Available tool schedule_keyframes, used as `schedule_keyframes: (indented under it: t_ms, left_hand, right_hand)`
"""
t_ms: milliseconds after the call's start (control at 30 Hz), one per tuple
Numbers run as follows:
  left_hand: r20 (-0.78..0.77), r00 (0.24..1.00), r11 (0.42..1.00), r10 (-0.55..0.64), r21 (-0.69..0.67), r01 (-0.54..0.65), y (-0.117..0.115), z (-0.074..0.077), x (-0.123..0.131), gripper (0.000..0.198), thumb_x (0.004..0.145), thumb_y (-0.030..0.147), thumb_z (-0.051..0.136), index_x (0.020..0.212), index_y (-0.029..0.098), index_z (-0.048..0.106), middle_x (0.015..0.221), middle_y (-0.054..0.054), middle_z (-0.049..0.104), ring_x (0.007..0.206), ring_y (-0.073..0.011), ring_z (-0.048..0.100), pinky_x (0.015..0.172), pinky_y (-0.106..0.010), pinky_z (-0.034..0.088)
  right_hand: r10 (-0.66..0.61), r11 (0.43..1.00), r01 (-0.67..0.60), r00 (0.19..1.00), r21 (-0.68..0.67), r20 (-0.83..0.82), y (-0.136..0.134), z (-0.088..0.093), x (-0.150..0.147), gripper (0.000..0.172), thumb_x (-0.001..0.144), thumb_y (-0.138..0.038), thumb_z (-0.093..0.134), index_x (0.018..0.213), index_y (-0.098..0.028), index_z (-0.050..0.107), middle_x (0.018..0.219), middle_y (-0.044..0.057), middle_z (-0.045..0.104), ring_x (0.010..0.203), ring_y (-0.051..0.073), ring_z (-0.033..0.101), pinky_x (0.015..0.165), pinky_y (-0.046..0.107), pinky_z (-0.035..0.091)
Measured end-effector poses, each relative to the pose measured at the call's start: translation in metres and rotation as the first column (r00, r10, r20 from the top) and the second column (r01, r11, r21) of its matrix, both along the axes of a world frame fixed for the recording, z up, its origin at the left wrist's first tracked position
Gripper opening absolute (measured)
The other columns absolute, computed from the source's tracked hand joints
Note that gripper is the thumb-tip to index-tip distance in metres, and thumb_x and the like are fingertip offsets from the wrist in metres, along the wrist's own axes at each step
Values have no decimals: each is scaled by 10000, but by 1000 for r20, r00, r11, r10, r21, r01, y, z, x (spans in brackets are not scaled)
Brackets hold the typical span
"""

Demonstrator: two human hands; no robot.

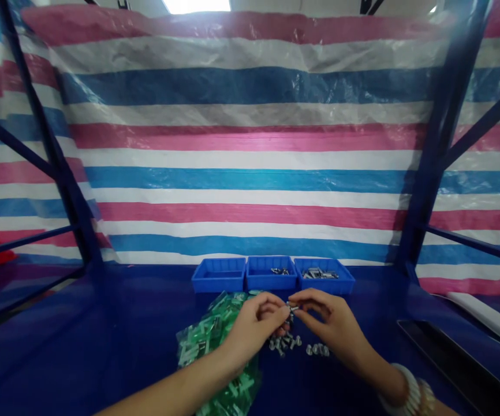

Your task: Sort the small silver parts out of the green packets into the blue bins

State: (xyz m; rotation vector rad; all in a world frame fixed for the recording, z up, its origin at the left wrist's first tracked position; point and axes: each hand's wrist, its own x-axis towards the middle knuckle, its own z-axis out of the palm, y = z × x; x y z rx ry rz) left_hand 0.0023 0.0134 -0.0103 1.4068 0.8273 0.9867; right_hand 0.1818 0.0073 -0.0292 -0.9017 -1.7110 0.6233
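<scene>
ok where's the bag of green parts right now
In the head view the bag of green parts lies on the blue table left of centre, under the left hand, in front of the leftmost blue bin.

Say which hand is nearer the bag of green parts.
Left. The left hand is over the bag, at its right edge; the right hand is farther right, by the loose screws.

We find nothing readable: no text, label or number on the pink-white-blue striped plastic tarpaulin [250, 144] or the three blue plastic bins [271, 283] at lower centre.
</scene>
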Motion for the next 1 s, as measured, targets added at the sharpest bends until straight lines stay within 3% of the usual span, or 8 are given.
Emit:
schedule_keyframes:
  t_ms: [100,233,333,467,533,667,933,1000]
  left_hand:
    - [139,990,983,-17,-181,42,-7,-2,2,292,723,363,761,839,129,630,711,-26,662,658,-111,624,673,-236,484]
    - [241,971,963,4,-264,62,-8,-2,3,288,661,292,820,812,132,636,711,-16,665,669,-106,632,695,-230,474]
    - [205,978,986,37,-167,-2,-6,0,2,260,651,244,820,815,144,644,711,-2,658,685,-109,620,695,-227,463]
    - [88,993,994,77,75,-84,-6,3,1,200,669,188,775,814,158,640,819,-30,670,803,-155,627,731,-259,475]
    - [74,995,984,69,157,-80,-7,5,1,162,683,167,741,804,163,634,832,-31,655,798,-166,630,731,-281,492]
    - [38,994,956,99,275,-105,-12,6,3,116,710,130,684,808,168,635,841,-32,634,798,-167,628,766,-300,506]
    - [19,998,981,52,186,-55,-13,3,4,117,717,156,676,827,160,637,819,-35,647,788,-169,628,714,-273,495]
    - [23,998,986,58,157,-61,-15,4,4,108,717,163,675,821,159,647,807,-38,665,793,-172,631,699,-261,486]
  right_hand:
    - [-30,999,31,999,33,-23,-12,4,-9,221,770,-165,636,981,-208,685,876,41,733,759,179,672,708,307,558]
    - [-14,1000,15,999,18,-49,-19,7,-14,259,773,-179,630,1028,-211,663,908,50,715,760,176,653,698,305,552]
    - [-1,998,-9,987,-61,-159,-20,10,-12,230,822,-267,612,1039,-204,651,931,60,686,806,180,647,706,290,550]
    - [14,983,-41,989,-179,-149,-16,8,-10,315,909,-403,499,792,-174,681,729,35,666,681,159,625,620,258,515]
    - [27,975,-53,992,-218,-121,-14,5,-11,353,893,-423,521,698,-167,664,635,17,638,607,147,601,565,246,487]
    - [19,972,-51,990,-228,-138,-14,2,-14,220,816,-365,634,713,-172,657,663,12,653,635,153,621,591,250,497]
    - [-61,996,65,996,58,-64,-22,12,-12,26,778,-216,667,793,-195,671,751,31,659,713,178,630,665,290,525]
    - [-49,998,52,996,48,-69,-21,12,-11,38,781,-227,673,804,-198,680,763,34,673,724,181,636,674,295,531]
